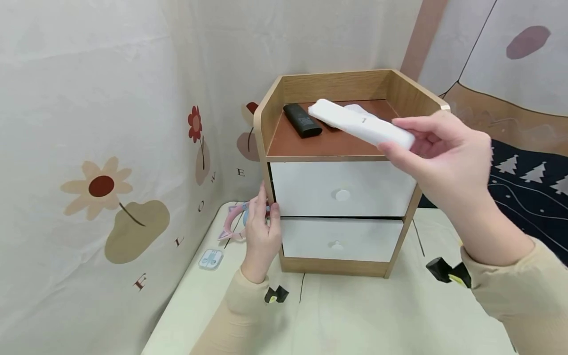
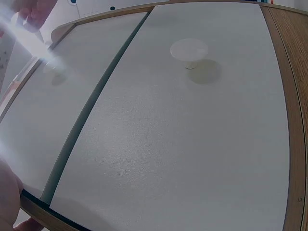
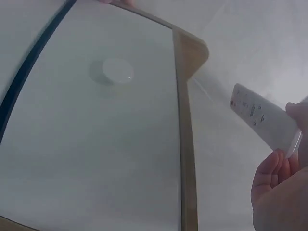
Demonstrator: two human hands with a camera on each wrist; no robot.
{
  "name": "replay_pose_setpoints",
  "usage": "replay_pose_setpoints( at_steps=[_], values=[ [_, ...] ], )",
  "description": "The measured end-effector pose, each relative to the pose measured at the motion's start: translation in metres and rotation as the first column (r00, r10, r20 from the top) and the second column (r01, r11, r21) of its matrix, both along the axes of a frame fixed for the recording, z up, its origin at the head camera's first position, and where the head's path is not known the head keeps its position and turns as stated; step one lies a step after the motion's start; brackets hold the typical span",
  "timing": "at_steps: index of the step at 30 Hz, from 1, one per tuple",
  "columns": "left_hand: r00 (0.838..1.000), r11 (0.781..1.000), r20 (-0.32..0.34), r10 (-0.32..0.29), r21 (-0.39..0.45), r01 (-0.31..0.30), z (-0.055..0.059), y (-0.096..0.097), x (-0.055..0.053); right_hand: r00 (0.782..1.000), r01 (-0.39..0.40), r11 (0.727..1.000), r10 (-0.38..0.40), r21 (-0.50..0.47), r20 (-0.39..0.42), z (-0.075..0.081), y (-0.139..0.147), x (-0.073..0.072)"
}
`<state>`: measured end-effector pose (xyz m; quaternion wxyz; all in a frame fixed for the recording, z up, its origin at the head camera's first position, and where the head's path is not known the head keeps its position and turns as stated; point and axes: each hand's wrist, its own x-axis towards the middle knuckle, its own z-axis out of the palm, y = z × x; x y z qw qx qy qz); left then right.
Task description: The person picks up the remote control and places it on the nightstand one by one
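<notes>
My right hand [image 1: 457, 158] pinches one end of a white remote control [image 1: 361, 123] between thumb and fingers, above the top of a small wooden cabinet [image 1: 337, 264]. Small printed buttons show on the remote's face in the right wrist view. My left hand [image 1: 263, 229] touches the cabinet's left side, fingers pointing up along its edge. On the brown top lies a black oblong device [image 1: 302, 121]. Partly hidden behind the remote are a dark item and a white item [image 1: 355, 107]. Two white drawer fronts, the upper [image 1: 306, 190] and the lower [image 1: 306, 239], have round knobs.
Left of the cabinet, a pink ring-shaped item with pointed ears [image 1: 230, 224] and a flat case with earphones [image 1: 210, 259] lie on the pale surface [image 1: 346, 315]. A printed curtain [image 1: 111, 98] hangs at the left and back. Dark patterned fabric [image 1: 528, 182] is at right.
</notes>
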<state>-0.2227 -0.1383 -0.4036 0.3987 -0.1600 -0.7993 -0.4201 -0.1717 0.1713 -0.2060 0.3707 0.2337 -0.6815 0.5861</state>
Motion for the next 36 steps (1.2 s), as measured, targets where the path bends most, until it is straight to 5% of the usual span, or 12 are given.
replay_pose_setpoints(
  at_steps=[4,17,27,36],
  values=[
    [1.000,1.000,0.005,-0.012,0.008,0.012,0.001,0.000,0.001,0.994,0.068,0.986,-0.079,0.153,0.071,0.010,-0.007,-0.013],
    [1.000,1.000,0.007,-0.004,-0.008,0.004,-0.002,0.001,0.003,0.958,0.017,0.932,-0.119,0.362,0.261,0.020,-0.019,-0.048],
    [0.998,1.000,-0.058,0.006,-0.015,-0.007,-0.001,-0.004,-0.003,0.940,-0.035,0.883,-0.130,0.468,0.316,0.026,-0.022,-0.056],
    [0.999,1.000,-0.041,0.009,-0.013,-0.010,0.001,-0.006,-0.002,0.913,-0.119,0.793,-0.149,0.597,0.380,0.039,-0.029,-0.064]
  ],
)
